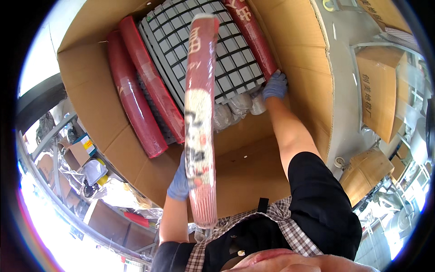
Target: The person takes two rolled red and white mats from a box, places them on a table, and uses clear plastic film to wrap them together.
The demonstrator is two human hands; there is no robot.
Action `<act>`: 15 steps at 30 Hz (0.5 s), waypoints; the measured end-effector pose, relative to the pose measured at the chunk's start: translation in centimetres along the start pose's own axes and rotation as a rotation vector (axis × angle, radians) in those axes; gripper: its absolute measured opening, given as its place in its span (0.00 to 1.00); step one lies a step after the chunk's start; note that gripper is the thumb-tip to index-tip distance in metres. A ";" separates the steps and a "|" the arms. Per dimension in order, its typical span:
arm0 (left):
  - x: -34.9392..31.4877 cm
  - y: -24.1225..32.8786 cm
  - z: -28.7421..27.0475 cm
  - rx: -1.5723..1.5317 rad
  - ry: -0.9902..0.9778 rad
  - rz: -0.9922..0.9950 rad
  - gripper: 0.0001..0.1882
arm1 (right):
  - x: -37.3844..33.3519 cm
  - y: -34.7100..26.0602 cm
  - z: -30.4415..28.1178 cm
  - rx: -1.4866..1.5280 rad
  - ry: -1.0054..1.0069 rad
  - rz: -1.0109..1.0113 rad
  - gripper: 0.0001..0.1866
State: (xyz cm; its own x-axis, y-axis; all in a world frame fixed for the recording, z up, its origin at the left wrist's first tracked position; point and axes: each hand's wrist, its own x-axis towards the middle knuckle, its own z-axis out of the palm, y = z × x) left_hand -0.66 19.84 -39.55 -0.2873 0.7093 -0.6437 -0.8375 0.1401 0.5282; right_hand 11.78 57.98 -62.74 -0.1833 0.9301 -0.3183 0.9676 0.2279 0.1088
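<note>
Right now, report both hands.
Left hand: holding the plastic-wrapped red-and-cream roll.
Right hand: at another red roll's end; grip cannot be told.

Brown carton (377,99) right, red object (136,219) left

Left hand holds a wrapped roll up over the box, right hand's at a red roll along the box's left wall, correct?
Wrong wall: the head view shows the right hand at a red roll along the right wall of the box. The left hand does hold a wrapped roll up over the box.
</note>
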 end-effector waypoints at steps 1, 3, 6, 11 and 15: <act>-1.8 -0.7 -0.8 -0.001 0.010 -0.005 0.57 | -0.1 -0.2 -1.0 0.025 -0.051 -0.002 0.46; -5.6 -1.3 -1.5 -0.015 0.074 -0.001 0.57 | -2.6 -1.9 -7.4 0.023 -0.301 -0.110 0.53; -9.2 0.2 0.9 -0.084 0.121 -0.001 0.56 | -5.4 -1.4 -13.1 -0.005 -0.280 -0.182 0.51; -14.5 2.7 4.8 -0.227 0.048 0.040 0.54 | -7.5 5.5 -23.6 0.537 -0.557 -0.208 0.39; -20.2 0.5 3.0 -0.207 0.073 0.189 0.57 | -14.7 13.0 -29.3 1.275 -0.852 -0.027 0.30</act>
State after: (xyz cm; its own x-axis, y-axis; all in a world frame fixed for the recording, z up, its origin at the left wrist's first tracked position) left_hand 6.17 7.67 -24.61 -0.4737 0.6568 -0.5867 -0.8408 -0.1390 0.5233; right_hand 21.93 55.72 -29.05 -0.4821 0.3919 -0.7836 0.5477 -0.5633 -0.6187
